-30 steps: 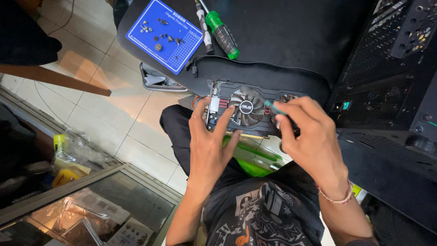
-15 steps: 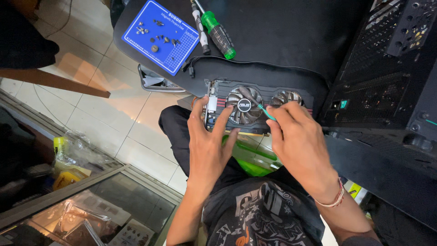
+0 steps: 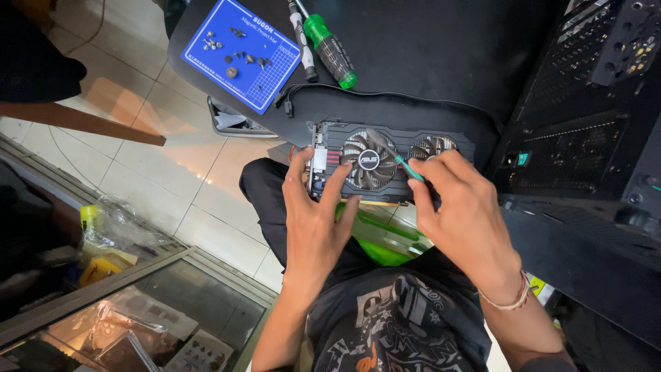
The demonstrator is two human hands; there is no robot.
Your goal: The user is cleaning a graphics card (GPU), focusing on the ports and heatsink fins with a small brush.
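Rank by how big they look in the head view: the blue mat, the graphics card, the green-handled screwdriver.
1. Graphics card, though nearer the camera.
2. Blue mat, close behind; unsure.
3. Green-handled screwdriver, clearly smallest.

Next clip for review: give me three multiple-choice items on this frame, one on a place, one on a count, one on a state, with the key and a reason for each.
1. Where does the blue mat with loose screws lie?
A. on the black table, far left of the graphics card
B. on the tiled floor
C. on the person's lap

2. How many fans show on the graphics card?
A. one
B. two
C. four

3. What is the right hand doing?
A. resting empty on the table
B. gripping the green-handled screwdriver
C. holding a thin teal-handled tool over the card

Key:
1 A, the mat sits on the black table beyond the card.
2 B, two round fans lie side by side.
3 C, the thin teal-handled tool points at the fans; the green-handled screwdriver lies untouched, and the left hand steadies the card.
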